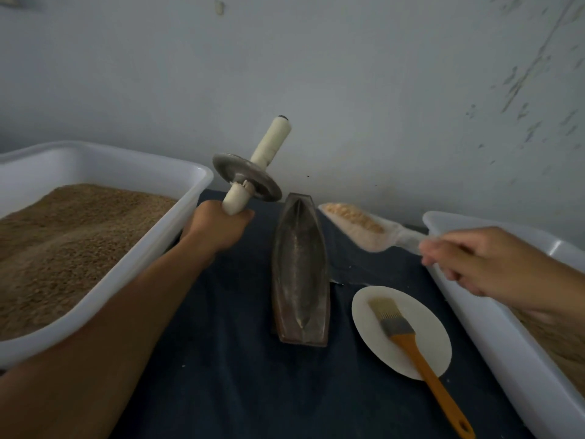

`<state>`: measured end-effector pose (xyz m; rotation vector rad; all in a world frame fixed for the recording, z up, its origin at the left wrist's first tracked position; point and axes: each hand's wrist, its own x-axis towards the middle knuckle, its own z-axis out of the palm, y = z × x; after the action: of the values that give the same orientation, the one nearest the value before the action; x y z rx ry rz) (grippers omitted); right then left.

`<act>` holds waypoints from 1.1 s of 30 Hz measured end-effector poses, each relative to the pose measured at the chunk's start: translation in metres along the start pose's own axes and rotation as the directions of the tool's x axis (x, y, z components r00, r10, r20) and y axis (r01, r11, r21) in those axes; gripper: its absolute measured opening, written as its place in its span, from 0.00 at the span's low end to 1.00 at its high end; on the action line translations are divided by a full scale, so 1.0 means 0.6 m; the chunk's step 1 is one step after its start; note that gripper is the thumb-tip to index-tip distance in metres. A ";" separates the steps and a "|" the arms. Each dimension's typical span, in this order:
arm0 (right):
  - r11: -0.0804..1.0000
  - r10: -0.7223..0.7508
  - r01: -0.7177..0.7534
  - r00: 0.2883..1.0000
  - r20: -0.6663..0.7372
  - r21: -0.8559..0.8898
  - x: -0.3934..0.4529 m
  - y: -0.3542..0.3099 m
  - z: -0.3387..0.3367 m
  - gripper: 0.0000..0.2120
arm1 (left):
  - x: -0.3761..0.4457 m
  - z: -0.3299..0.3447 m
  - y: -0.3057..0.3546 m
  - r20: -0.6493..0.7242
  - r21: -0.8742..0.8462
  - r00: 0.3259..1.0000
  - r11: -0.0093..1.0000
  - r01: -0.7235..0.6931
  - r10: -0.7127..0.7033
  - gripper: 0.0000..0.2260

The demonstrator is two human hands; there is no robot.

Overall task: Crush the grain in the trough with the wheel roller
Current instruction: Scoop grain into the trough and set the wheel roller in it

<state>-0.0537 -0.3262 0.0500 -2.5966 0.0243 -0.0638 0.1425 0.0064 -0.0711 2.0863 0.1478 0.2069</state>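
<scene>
**Roller lifted, scoop of grain beside the trough**

A dark blue cloth [237,375] covers the desk, which stands against a pale wall [348,74] with flaked, scuffed paint on its right side. The metal trough [300,274], boat-shaped, lies on the cloth at the centre, pointing at the wall.

The left hand [218,229] grips the roller [250,172] by its lower white handle, fingers curled tight round it; the disc is tilted in the air left of the trough's far end, clear of it. The right hand [468,264], blurred, holds a clear scoop [364,226] by its handle with curled fingers; the scoop carries grain [354,217] just right of the trough.

A white tub [177,217] heaped with brown grain sits at the left, a second tub [493,327] at the right. Near the trough, a brush [411,340] with an orange handle lies across a white plate [373,315].
</scene>
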 end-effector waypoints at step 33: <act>0.355 -0.321 0.196 0.944 0.078 -0.914 0.016 -0.198 0.075 0.08 | 0.011 0.010 -0.013 0.011 0.116 1.000 0.993 -0.017 0.016 0.18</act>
<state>-0.0412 -0.2016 0.0736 -3.7151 -0.4599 -0.4442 0.1497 0.0066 -0.0803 2.2046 0.1389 0.2016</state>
